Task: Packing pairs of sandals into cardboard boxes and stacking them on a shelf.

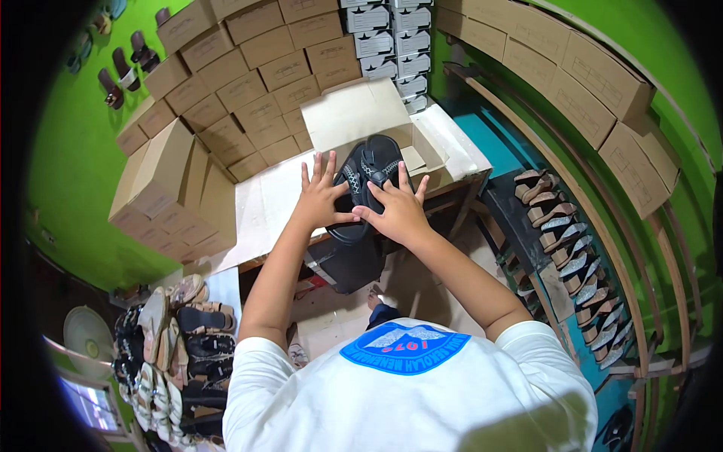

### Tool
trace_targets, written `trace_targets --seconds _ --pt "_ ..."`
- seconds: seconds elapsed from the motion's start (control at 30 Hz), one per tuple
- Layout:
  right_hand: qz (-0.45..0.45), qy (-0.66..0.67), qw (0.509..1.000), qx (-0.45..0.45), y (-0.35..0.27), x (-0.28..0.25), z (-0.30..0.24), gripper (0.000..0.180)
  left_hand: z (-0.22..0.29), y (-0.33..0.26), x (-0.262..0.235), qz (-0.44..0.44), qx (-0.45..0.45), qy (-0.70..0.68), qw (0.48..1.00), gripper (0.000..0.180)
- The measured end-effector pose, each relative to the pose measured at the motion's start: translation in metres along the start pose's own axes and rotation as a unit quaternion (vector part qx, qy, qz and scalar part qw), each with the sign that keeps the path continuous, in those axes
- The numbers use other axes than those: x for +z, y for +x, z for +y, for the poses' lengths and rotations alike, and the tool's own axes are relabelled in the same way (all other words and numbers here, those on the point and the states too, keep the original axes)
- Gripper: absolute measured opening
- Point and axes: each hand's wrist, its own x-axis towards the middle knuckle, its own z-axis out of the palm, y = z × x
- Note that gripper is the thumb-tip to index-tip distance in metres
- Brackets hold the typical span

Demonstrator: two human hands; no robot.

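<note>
A pair of black sandals [384, 152] with pale zigzag stitching on the straps lies side by side at the front of the white table [265, 190]. My left hand [322, 197] is open at the left sandal, its fingers spread and its thumb across the dark footbed. On the other side, my right hand [399, 211] is also open; its fingers fan over the right sandal and its thumb tip comes close to the left thumb. Both hands partly cover the sandals. Just behind stands an opened cardboard box [431, 151], its pale lid [350, 113] raised.
Brown shoeboxes [260, 105] are stacked along the back, with white boxes [374, 43] beside them. A large carton [169, 188] stands on the table's left. Shoes fill racks at the lower left [207, 346] and right [576, 264]. A dark bin [346, 264] is below the table.
</note>
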Motion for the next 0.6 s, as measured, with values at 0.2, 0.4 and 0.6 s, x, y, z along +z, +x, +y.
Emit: trace_targets --seconds 0.2,0.4,0.6 --pt "-0.052 -0.015 0.996 0.071 0.053 0.012 0.013 0.067 -0.048 0.064 0.023 -0.056 0.102 0.01 0.993 0.068" --pt "-0.107 -0.044 0.987 0.113 0.119 0.032 0.025 0.073 -0.096 0.134 0.077 -0.059 0.243 -0.012 0.968 0.078" --pt "-0.14 -0.08 0.975 0.153 0.14 0.061 0.034 0.072 -0.132 0.165 0.137 -0.07 0.289 0.009 0.955 0.079"
